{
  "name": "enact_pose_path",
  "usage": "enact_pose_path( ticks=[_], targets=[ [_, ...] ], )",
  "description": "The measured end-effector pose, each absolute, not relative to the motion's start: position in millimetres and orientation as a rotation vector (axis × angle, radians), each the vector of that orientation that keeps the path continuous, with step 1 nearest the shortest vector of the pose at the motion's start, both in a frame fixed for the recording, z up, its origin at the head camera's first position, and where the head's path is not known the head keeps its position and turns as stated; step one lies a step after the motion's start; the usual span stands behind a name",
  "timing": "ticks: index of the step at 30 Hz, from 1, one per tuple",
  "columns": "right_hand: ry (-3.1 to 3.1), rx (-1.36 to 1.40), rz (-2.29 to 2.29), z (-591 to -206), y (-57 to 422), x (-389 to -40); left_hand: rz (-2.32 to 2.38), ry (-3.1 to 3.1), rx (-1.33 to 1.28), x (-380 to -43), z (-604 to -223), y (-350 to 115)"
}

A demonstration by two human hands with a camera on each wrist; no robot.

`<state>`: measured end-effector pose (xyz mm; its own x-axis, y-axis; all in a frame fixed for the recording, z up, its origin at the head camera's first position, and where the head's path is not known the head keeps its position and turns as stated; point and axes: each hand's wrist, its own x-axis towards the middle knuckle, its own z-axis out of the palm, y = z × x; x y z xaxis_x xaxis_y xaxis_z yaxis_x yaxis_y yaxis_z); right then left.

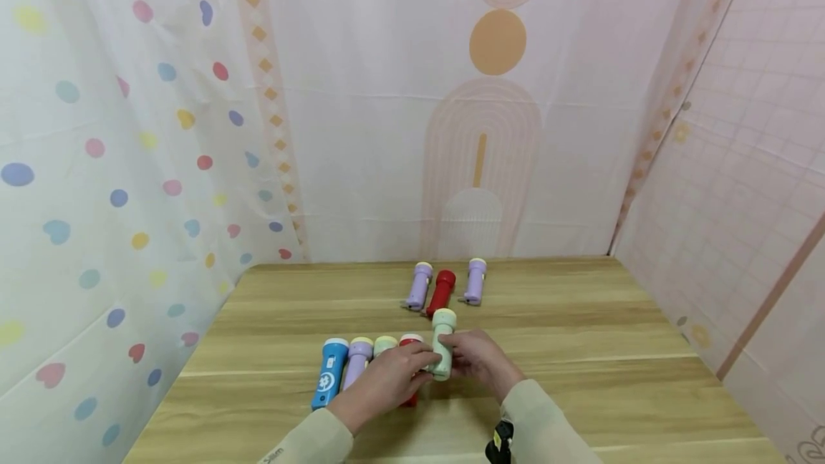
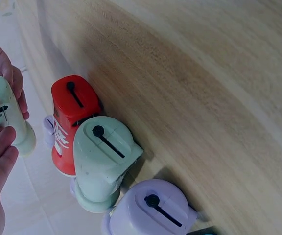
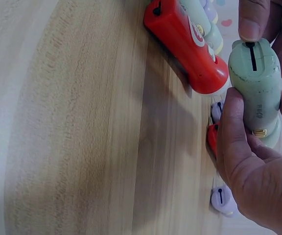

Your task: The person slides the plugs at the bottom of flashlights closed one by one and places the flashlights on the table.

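A pale green flashlight (image 1: 443, 339) is held up in front of me, its yellow-rimmed head pointing away. My right hand (image 1: 480, 360) grips its barrel from the right, thumb and fingers on opposite sides. At the base end, my left hand (image 1: 387, 378) pinches with thumb and fingertips around the black slot, seen in the right wrist view on the held flashlight (image 3: 254, 73). Below and left stand a red flashlight (image 2: 75, 100), a second green flashlight (image 2: 102, 147) and a purple flashlight (image 2: 155, 205) in a row, partly hidden by my left hand in the head view.
A blue flashlight (image 1: 329, 374) ends the row on the left. Farther back on the wooden table (image 1: 548, 321) lie two purple flashlights (image 1: 420, 286) and a red one (image 1: 441, 292), some with small prongs sticking out. Patterned curtains (image 1: 361, 163) enclose the table.
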<state>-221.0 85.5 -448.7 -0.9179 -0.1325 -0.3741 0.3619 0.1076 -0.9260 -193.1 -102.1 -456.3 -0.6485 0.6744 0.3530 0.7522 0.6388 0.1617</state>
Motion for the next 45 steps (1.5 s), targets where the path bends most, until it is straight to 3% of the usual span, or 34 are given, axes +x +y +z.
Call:
enact_pose_path(
  ticks=[45],
  targets=[
    [2.104,0.217,-1.719,-445.0,83.1,-218.0,-0.394,-2.614,-1.200,-191.3,-461.5,-108.7]
  ],
)
